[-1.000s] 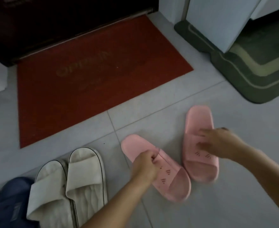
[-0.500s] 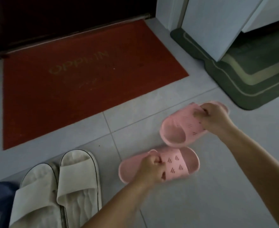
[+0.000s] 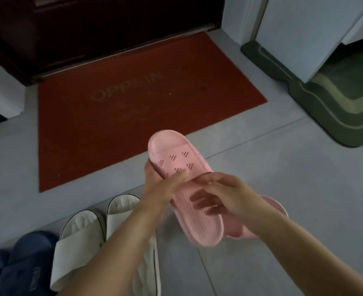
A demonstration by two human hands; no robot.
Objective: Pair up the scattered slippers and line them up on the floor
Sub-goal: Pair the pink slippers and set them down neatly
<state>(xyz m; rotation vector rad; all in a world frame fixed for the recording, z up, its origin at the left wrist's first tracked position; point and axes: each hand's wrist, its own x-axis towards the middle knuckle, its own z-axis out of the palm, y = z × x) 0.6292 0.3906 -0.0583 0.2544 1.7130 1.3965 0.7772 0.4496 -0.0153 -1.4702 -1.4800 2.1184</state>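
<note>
Slippers, closest first: navy slippers (image 3: 16,263) at the bottom-left edge, side by side, partly cut off; white slippers (image 3: 86,229) just beside them on the right, touching each other, toes pointing away; both pairs look done and form the start of a row on the grey floor (image 3: 283,167).

Next out, both forearms reach in; left hand (image 3: 161,189) grips one pink slipper (image 3: 182,161) at the strap, thumb pressed on top of the perforated band, fingers curled underneath; slipper is off the floor, toe pointing away and left, footbed up. Right hand (image 3: 229,195) sits over that slipper's heel end, fingers loosely spread and motion-blurred; can't tell if it's holding anything. Second pink slipper (image 3: 276,208) shows only as an edge under and behind the right wrist, tucked below the first; held or resting on the tiles, can't tell.

Farther out: red doormat (image 3: 133,116) with faded lettering; green mat (image 3: 336,107) to the right; dark door (image 3: 90,28) at the back.

Progress, my read: two of three pairs lined up; pink ones matched but not set down; left to do is place them right of the white slippers, toes matching the row.
</note>
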